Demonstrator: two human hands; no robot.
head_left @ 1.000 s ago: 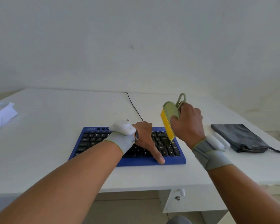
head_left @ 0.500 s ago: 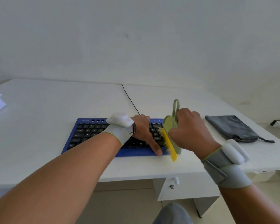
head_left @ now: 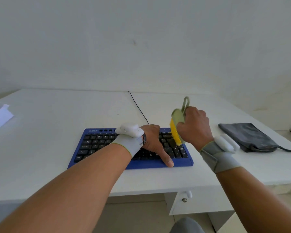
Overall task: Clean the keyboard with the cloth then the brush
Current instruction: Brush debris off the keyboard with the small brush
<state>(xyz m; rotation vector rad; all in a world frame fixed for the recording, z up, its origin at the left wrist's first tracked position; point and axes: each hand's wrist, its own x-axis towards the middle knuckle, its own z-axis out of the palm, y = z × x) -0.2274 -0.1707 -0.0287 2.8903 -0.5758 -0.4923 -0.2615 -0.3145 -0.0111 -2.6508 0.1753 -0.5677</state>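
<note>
Blue-framed keyboard (head_left: 107,142) with black keys sits center frame on the white surface (head_left: 49,132). Left hand (head_left: 152,142) lies flat on the keys, thumb extended to the front edge. Right hand (head_left: 196,126) fist-grips the green brush (head_left: 178,118), yellow bristles tilted onto the right-side keys. Gray cloth (head_left: 247,137) lies crumpled at right.

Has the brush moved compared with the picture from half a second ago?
Yes. The brush, gripped by the right hand, went from the near right corner of the keyboard back toward its far edge, over the right-side keys.
</note>
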